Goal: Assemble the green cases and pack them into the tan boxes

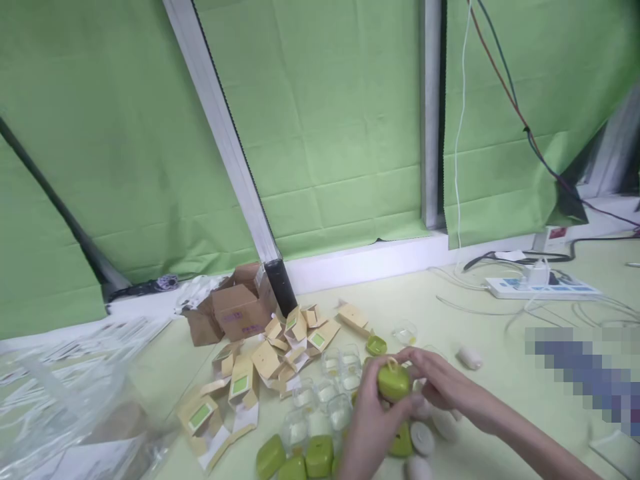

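A small green rounded case (393, 381) with a loop on top is held between the fingers and thumb of my left hand (373, 420). My right hand (440, 381) is beside it, its fingers stretched out and close together at the case's right side; whether they touch it is unclear. Several green cases (319, 456) stand below and to the left. Clear plastic cups (327, 392) are grouped left of my hands. White round pieces (423, 438) lie under my right hand. A green open piece (376, 345) lies just beyond my hands.
Opened tan cartons (265, 360) are heaped left of the cups, with a brown cardboard box (243, 312) behind them. Clear plastic wrapping (85, 407) covers the left front. A white power strip (543, 289) with cables sits at the back right. A white cylinder (470, 357) lies right.
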{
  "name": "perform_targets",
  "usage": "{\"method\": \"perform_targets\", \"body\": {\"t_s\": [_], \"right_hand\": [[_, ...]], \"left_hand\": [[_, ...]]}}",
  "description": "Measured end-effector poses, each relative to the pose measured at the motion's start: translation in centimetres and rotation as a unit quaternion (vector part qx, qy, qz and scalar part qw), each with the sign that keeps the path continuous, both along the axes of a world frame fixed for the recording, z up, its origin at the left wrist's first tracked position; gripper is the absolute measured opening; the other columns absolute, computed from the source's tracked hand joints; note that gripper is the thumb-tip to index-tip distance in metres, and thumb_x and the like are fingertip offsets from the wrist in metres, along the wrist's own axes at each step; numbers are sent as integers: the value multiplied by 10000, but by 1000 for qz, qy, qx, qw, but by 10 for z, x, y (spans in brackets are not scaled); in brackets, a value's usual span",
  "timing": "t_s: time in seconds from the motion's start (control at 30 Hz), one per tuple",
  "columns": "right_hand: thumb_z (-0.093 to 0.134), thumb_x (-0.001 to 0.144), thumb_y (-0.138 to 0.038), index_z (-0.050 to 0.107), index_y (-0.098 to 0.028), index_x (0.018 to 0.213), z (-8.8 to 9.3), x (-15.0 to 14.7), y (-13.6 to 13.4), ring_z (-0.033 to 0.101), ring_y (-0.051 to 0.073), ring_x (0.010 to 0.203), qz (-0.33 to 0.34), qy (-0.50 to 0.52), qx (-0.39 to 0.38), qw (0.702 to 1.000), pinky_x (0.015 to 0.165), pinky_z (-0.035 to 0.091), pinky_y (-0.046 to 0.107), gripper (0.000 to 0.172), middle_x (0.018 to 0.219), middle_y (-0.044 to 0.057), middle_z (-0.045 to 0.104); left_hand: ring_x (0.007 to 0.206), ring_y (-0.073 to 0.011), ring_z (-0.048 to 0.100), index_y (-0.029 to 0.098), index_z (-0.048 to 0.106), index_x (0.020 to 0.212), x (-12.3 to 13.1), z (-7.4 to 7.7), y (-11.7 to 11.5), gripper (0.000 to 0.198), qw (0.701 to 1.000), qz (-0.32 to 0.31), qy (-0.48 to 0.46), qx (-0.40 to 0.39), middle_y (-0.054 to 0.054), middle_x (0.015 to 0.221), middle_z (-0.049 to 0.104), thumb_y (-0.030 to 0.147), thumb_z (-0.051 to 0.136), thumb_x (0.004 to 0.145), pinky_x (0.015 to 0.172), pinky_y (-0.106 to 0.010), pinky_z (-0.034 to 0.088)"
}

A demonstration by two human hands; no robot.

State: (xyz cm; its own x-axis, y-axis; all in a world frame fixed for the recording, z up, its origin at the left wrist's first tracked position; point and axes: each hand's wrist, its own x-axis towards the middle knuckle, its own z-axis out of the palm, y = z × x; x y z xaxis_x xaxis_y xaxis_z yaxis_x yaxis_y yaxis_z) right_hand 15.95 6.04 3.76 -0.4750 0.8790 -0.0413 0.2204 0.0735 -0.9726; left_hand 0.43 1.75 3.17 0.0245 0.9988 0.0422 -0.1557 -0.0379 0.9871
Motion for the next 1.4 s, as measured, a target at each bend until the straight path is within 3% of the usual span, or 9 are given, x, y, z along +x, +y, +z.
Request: {"method": "perform_targets", "body": {"t_s": [0.17, 0.33, 0.7, 0.9, 1.03, 1.13, 1.23, 1.33, 1.4], "right_hand": [[372, 851, -627, 442, -190, 578, -21, -6, -6, 246, 77, 452, -27, 97, -19, 995, 458, 209, 231, 520, 533, -65, 377], [461, 800, -644, 501, -174, 573, -36, -22, -13, 318, 99, 509, 28, 115, -35, 992, 492, 223, 244, 523, 556, -30, 451], [506, 785, -631, 509, -170, 532, -33, -17, -20, 387, 104, 540, 20, 149, -59, 987, 519, 261, 234, 526, 579, -11, 514], [541, 768, -615, 461, -178, 489, -43, -17, -25, 188, 58, 405, 22, 190, -126, 973, 432, 104, 241, 524, 424, -91, 281], [544, 781, -592, 430, -182, 488, -43, -16, -25, 177, 58, 409, 21, 184, -126, 975, 427, 93, 243, 517, 426, -96, 254], [518, 789, -611, 389, -190, 487, -37, -11, -22, 175, 62, 418, 14, 165, -111, 980, 425, 107, 235, 534, 433, -96, 234], [487, 815, -607, 519, -171, 579, -32, -2, -20, 330, 88, 475, -20, 95, -24, 995, 455, 245, 219, 497, 507, -53, 389], [552, 802, -554, 614, -209, 985, -36, 9, -24, 492, 130, 593, -80, 37, 42, 995, 551, 392, 234, 395, 745, -7, 560], [563, 797, -534, 608, -226, 1062, -42, 17, -28, 549, 154, 614, -76, 31, 44, 996, 570, 442, 253, 409, 807, 10, 609]], "left_hand": [[566, -99, 559, 226, 438, 996, -7, -23, 9, 493, 985, 77, -151, -22, -33, 876, 653, 382, 757, 654, 574, -234, 451], [580, -109, 579, 224, 409, 1123, 2, -39, 4, 616, 974, 38, -222, -34, -16, 787, 650, 394, 764, 649, 543, -208, 420], [616, -107, 582, 201, 450, 1077, 0, -48, 4, 559, 984, 23, -173, -45, -2, 796, 631, 317, 773, 636, 584, -221, 447], [648, -109, 579, 229, 422, 1032, -5, -43, 0, 533, 996, -9, -91, -14, 5, 823, 633, 309, 769, 635, 611, -223, 433], [702, -135, 591, 226, 405, 1026, -6, -37, -1, 518, 999, -24, -46, 2, 4, 814, 616, 274, 748, 640, 648, -243, 443], [743, -148, 600, 237, 340, 1123, -1, -35, -3, 662, 998, -21, -64, -6, 9, 846, 597, 212, 756, 609, 712, -276, 460], [832, -181, 616, 252, 264, 1184, 11, -36, -5, 780, 993, -5, -120, -9, -19, 899, 617, 235, 774, 594, 814, -317, 458], [919, -224, 619, 267, 227, 1238, 28, -40, -5, 871, 983, -11, -183, -9, -66, 1010, 627, 358, 786, 576, 845, -336, 460], [894, -254, 635, 262, 240, 1277, 40, -45, -5, 863, 980, -41, -188, -41, -89, 1032, 632, 453, 744, 604, 799, -364, 485]]}}
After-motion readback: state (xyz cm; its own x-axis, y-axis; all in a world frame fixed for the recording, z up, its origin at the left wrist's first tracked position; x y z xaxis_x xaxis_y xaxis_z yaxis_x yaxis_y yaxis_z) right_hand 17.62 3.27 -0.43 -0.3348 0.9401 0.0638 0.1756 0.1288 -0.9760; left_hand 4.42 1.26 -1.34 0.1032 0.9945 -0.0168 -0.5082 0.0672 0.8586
